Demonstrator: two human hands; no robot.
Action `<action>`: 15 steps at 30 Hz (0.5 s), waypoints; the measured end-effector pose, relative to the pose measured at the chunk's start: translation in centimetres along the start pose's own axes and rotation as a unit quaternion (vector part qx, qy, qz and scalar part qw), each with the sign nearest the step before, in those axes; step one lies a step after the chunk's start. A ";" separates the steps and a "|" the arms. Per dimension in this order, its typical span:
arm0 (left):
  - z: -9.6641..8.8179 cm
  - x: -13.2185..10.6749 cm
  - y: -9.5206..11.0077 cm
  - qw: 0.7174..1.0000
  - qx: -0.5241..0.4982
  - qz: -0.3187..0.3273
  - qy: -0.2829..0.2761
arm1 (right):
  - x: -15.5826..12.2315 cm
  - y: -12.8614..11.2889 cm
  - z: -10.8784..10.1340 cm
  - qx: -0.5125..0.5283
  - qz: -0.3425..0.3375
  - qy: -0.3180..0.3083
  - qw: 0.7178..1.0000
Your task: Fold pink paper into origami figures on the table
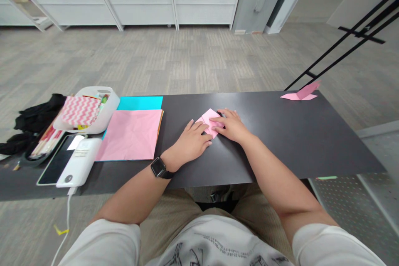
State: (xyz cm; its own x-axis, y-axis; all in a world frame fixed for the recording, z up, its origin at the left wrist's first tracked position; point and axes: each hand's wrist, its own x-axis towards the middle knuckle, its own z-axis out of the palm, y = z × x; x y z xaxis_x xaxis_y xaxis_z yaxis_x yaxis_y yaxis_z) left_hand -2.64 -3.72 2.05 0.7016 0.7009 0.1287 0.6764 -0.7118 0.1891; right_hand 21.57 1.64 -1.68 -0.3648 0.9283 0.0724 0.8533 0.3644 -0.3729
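Table [280,133], pink paper [209,115] (half under hands [190,141] [232,126])

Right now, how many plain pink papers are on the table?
3: small folded pink paper under right hand; large pink sheet atop left stack; folded pink piece, far right corner. Stack may hide more.

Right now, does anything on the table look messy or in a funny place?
A little. A folded pink paper sits alone at the far right corner of the table. The white power bank lies at the near edge, its cable dangling down.
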 end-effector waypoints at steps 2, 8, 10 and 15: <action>-0.1 0.0 -0.2 1.000 -0.014 0.009 0.005 | 0.0 0.0 0.0 0.001 -0.003 0.002 1.000; 0.0 0.7 -1.1 0.996 -0.045 -0.045 0.056 | -0.3 -0.1 -0.3 0.001 -0.019 -0.003 1.000; 0.2 0.9 -1.4 0.994 -0.050 -0.068 0.064 | -0.4 -0.3 -0.4 0.001 -0.032 -0.012 0.999; 0.8 1.0 -1.7 0.993 -0.047 -0.098 0.040 | -0.6 -0.8 -0.4 0.024 -0.072 -0.027 0.997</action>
State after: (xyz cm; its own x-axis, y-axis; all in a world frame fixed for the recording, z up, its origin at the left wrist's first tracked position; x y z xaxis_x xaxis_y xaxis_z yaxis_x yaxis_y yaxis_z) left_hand -2.90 -1.81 1.10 0.5357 0.8295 0.1576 0.7714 -0.5567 0.3082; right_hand 21.25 0.82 -1.01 -0.5021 0.8611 0.0795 0.7726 0.4880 -0.4062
